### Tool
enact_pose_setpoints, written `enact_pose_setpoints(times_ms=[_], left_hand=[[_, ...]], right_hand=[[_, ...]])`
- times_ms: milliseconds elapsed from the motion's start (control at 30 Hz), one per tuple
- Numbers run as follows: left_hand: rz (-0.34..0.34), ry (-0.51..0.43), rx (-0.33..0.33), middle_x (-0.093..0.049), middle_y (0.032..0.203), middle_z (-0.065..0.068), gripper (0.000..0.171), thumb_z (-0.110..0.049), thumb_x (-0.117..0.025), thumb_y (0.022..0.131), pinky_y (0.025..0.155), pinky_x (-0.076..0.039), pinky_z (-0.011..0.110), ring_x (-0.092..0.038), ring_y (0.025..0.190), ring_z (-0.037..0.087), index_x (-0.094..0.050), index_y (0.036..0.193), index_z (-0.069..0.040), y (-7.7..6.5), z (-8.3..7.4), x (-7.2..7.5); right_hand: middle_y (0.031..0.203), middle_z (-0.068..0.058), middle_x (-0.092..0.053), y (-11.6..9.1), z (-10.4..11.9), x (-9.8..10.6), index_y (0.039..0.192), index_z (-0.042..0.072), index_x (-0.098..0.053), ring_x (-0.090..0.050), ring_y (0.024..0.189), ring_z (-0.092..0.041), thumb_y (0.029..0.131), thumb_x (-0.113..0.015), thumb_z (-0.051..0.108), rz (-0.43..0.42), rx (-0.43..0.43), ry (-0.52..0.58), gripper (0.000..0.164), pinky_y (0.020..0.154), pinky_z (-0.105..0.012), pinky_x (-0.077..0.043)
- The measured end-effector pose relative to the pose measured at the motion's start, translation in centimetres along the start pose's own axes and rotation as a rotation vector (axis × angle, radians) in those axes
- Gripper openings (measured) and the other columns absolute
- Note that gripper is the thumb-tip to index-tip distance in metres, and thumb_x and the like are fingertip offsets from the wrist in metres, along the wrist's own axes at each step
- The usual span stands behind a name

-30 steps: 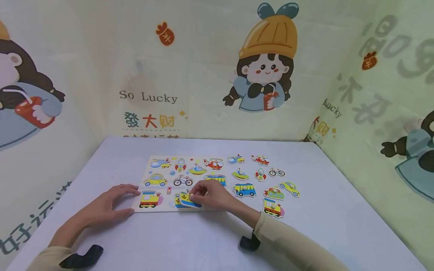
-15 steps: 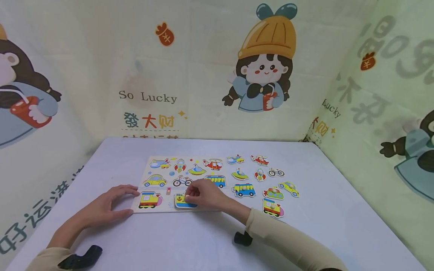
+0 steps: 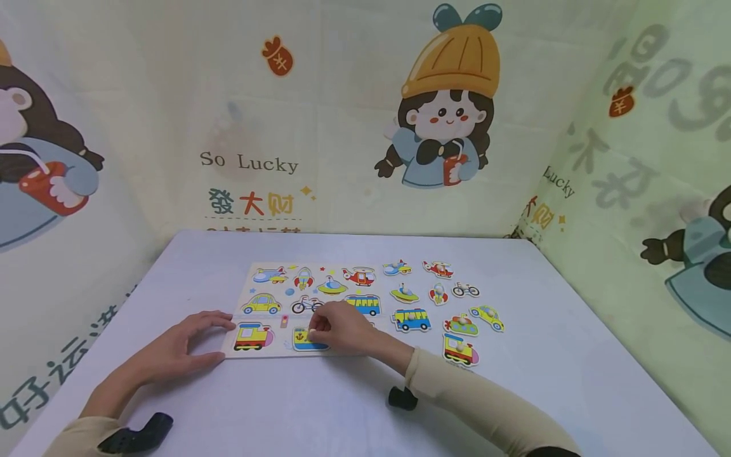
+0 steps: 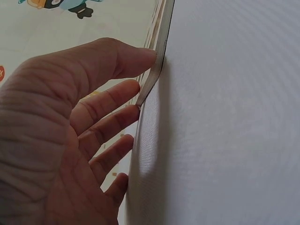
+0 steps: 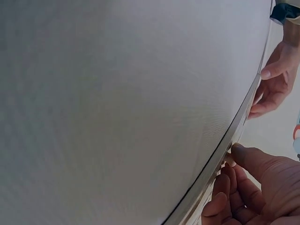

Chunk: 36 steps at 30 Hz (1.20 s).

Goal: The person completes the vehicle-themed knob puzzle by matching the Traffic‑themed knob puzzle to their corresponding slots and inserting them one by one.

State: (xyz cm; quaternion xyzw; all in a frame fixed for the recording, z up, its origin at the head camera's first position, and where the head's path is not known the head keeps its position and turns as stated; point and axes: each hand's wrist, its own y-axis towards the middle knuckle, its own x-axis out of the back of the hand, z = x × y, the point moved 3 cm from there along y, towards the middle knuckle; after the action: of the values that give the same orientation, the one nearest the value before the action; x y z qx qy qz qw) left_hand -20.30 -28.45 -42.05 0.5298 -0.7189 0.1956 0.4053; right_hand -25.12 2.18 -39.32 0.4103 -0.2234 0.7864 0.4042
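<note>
My right hand point(image 3: 345, 327) pinches this light-looking, stiff boat piece point(image 3: 307, 347), seemingly by its knob point(image 5: 230, 159), left hand point(image 3: 179, 344) loose against the board point(image 3: 280, 351)

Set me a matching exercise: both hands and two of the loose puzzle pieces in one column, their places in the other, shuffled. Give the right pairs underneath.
1. left hand
2. right hand
3. loose helicopter piece
4. loose train piece

A. lowest of the loose pieces in the head view
B. pinching the ship piece over the board
C. touching the board's left edge
D. just right of the loose plane piece

Pairs: 1-C, 2-B, 3-D, 4-A
</note>
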Motion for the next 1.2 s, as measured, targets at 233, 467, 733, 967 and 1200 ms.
enact_pose_setpoints(times_ms=[233, 467, 733, 967, 1200], left_hand=[[0.004, -0.013, 0.017, -0.056, 0.143, 0.015, 0.047, -0.032, -0.083, 0.084, 0.103, -0.036, 0.076, -0.042, 0.137, 0.046, -0.065, 0.127, -0.022, -0.1, -0.1, -0.1], [0.0, -0.006, 0.012, -0.056, 0.143, 0.015, 0.047, -0.032, -0.084, 0.084, 0.103, -0.036, 0.076, -0.042, 0.137, 0.046, -0.065, 0.126, -0.022, -0.1, -0.1, -0.1], [0.006, 0.007, 0.027, -0.056, 0.143, 0.015, 0.047, -0.034, -0.083, 0.084, 0.103, -0.037, 0.076, -0.043, 0.136, 0.046, -0.066, 0.126, -0.022, 0.0, -0.1, 0.1], [0.004, 0.004, 0.015, -0.056, 0.143, 0.015, 0.047, -0.034, -0.083, 0.085, 0.102, -0.037, 0.076, -0.043, 0.136, 0.046, -0.065, 0.126, -0.023, 0.0, -0.1, 0.0], [-0.001, -0.008, 0.014, -0.057, 0.143, 0.014, 0.045, -0.034, -0.084, 0.084, 0.103, -0.036, 0.076, -0.042, 0.137, 0.046, -0.066, 0.125, -0.024, 0.1, 0.0, -0.1]], right_hand=[[0.075, 0.014, -0.062, -0.1, -0.2, 0.2, 0.091, 0.018, -0.072, -0.054, 0.073, -0.003, 0.093, -0.078, 0.026, -0.002, -0.005, 0.03, 0.009, 0.068, -0.017, -0.047], [0.081, 0.01, -0.064, -1.1, -1.3, 2.0, 0.106, 0.013, -0.074, -0.057, 0.076, -0.007, 0.09, -0.08, 0.032, -0.083, -0.002, 0.154, 0.026, 0.067, -0.02, -0.049], [0.09, 0.007, -0.067, -2.9, -3.1, 4.1, 0.11, 0.016, -0.074, -0.062, 0.086, -0.012, 0.094, -0.075, 0.033, -0.144, -0.068, 0.329, 0.023, 0.075, -0.025, -0.053], [0.097, 0.001, -0.07, -4.5, -4.5, 5.5, 0.111, 0.019, -0.074, -0.064, 0.091, -0.018, 0.094, -0.075, 0.035, -0.162, -0.172, 0.467, 0.023, 0.074, -0.031, -0.053], [0.113, -0.018, -0.072, -5.5, -6.1, 6.8, 0.12, 0.011, -0.071, -0.067, 0.104, -0.037, 0.095, -0.074, 0.035, -0.167, -0.214, 0.599, 0.035, 0.077, -0.036, -0.053]])
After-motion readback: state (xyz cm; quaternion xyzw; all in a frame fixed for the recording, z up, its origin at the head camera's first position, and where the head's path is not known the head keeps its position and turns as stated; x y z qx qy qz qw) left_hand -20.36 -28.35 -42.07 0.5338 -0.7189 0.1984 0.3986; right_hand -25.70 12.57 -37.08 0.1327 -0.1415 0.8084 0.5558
